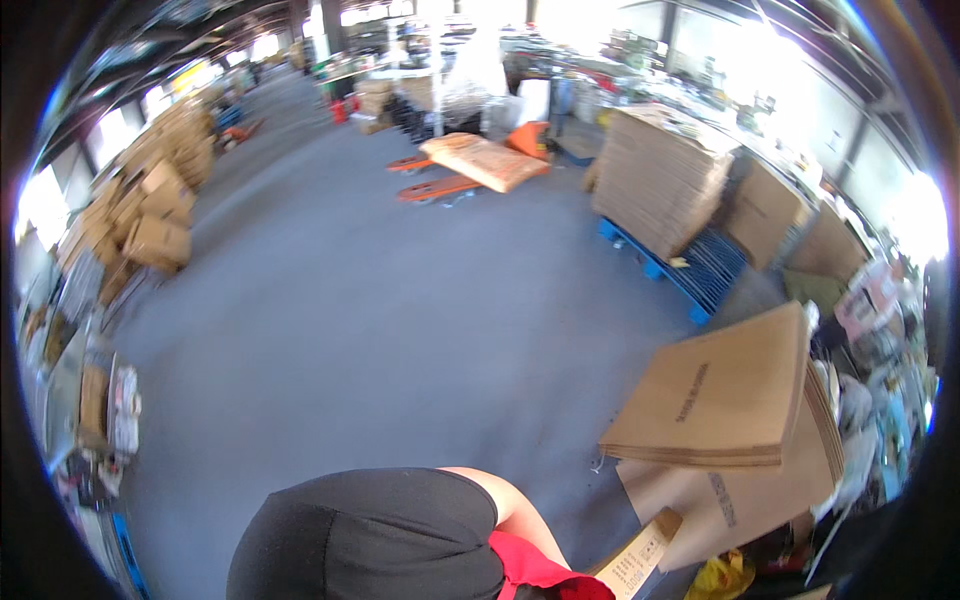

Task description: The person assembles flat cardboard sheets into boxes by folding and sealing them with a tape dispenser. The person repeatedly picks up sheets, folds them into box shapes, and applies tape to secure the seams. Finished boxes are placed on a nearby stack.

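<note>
Neither of my hands shows in the head view. Black clothing (370,540) fills the bottom middle, with a strip of bare skin (515,515) along its right side and red cloth (545,572) below that. Whether the skin belongs to an arm or a leg I cannot tell. Just right of the red cloth is a narrow cardboard box (640,555) with printing on its side, partly cut off by the lower edge. Beyond it, a stack of flattened cardboard cartons (700,395) leans over another brown sheet (735,510) at the right.
Grey floor (350,290) stretches ahead. A blue pallet (690,275) bears a tall cardboard stack (660,180). Farther off, an orange pallet jack (440,188) carries a filled sack (490,160). Cartons (160,240) are piled at the left; a yellow bag (720,577) lies at lower right.
</note>
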A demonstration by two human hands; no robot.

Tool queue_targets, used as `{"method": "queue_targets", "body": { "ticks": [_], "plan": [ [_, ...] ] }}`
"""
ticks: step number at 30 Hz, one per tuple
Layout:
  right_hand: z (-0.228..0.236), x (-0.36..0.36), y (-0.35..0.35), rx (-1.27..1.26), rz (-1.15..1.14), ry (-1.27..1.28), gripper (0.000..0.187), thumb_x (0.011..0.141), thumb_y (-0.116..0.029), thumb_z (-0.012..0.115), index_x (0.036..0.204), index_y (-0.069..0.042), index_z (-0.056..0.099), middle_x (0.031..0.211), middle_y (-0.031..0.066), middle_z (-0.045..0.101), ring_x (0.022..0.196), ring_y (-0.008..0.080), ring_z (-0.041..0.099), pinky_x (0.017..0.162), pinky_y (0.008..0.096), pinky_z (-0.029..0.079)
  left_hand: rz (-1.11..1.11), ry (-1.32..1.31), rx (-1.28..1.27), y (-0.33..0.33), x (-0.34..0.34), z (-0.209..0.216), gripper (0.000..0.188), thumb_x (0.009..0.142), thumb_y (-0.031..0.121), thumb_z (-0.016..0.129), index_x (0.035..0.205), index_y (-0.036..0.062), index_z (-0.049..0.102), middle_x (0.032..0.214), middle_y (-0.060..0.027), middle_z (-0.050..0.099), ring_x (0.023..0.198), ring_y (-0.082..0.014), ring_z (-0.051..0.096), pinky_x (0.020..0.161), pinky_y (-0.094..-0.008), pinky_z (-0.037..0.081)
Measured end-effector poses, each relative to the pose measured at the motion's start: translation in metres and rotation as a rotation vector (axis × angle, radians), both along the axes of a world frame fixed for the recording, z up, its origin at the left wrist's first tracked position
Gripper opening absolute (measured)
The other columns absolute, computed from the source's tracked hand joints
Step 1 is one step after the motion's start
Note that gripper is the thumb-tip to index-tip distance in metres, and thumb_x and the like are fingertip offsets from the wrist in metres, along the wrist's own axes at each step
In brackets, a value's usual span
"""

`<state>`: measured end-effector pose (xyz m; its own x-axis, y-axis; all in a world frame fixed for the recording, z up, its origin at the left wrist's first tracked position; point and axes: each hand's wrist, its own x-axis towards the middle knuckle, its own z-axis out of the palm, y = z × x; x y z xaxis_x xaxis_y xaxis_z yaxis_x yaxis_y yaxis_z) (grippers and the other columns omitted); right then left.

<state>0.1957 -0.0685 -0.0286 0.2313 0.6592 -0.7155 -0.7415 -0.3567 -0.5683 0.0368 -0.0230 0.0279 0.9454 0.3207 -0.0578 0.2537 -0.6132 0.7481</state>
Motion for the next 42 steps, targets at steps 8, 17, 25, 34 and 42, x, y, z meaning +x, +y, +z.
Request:
{"method": "queue_targets", "body": {
  "ticks": [8, 17, 25, 34, 42],
  "plan": [
    [0.000, -0.015, 0.060, -0.009, 0.300, 0.052, 0.046, 0.091, -0.030, 0.061, 0.134, -0.013, 0.060, 0.127, 0.0083, 0.067, 0.116, 0.0279, 0.066, 0.093, 0.0446, 0.057, 0.297, 0.029, -0.084, 0.019, -0.023, -0.005, 0.099, 0.072, 0.034, 0.077, 0.156, 0.0234, 0.026, 0.154, -0.0235, 0.030, 0.139, -0.0468, 0.033, 0.115, -0.0580, 0.030],
    [-0.003, -0.034, 0.087, -0.019, 0.412, 0.141, 0.048, 0.090, -0.020, 0.065, 0.137, -0.011, 0.058, 0.125, 0.0094, 0.066, 0.115, 0.0262, 0.066, 0.090, 0.0411, 0.058, 0.702, -0.079, -0.440, 0.035, -0.079, -0.020, 0.080, 0.079, 0.046, 0.071, 0.149, 0.0222, 0.039, 0.145, -0.0183, 0.044, 0.130, -0.0405, 0.045, 0.109, -0.0569, 0.038],
    [-0.009, -0.016, 0.086, -0.020, 0.301, 0.220, 0.051, 0.089, -0.011, 0.068, 0.139, -0.009, 0.056, 0.124, 0.0104, 0.066, 0.114, 0.0246, 0.066, 0.088, 0.0379, 0.059, 1.138, -0.385, -1.370, 0.037, -0.113, -0.081, 0.068, 0.086, 0.057, 0.065, 0.142, 0.0211, 0.051, 0.137, -0.0138, 0.057, 0.122, -0.0350, 0.056, 0.103, -0.0559, 0.045],
    [-0.034, -0.011, -0.031, 0.170, 0.048, 0.083, 0.059, 0.094, -0.053, 0.056, 0.140, -0.016, 0.060, 0.137, 0.0113, 0.065, 0.123, 0.0355, 0.064, 0.102, 0.0528, 0.055, 1.010, -0.223, -2.062, -0.042, -0.073, -0.151, 0.064, 0.093, 0.069, 0.059, 0.134, 0.0199, 0.064, 0.128, -0.0086, 0.071, 0.113, -0.0287, 0.068, 0.096, -0.0549, 0.054],
    [-0.001, -0.007, -0.211, 0.086, -0.469, 0.069, 0.070, 0.086, -0.052, 0.053, 0.146, -0.015, 0.056, 0.148, 0.0126, 0.059, 0.134, 0.0366, 0.056, 0.117, 0.0543, 0.040, 0.606, 0.280, -1.732, -0.144, -0.021, -0.163, 0.061, 0.099, 0.062, 0.060, 0.144, 0.0209, 0.055, 0.132, -0.0076, 0.068, 0.116, -0.0322, 0.068, 0.090, -0.0605, 0.054]
  ]
}}
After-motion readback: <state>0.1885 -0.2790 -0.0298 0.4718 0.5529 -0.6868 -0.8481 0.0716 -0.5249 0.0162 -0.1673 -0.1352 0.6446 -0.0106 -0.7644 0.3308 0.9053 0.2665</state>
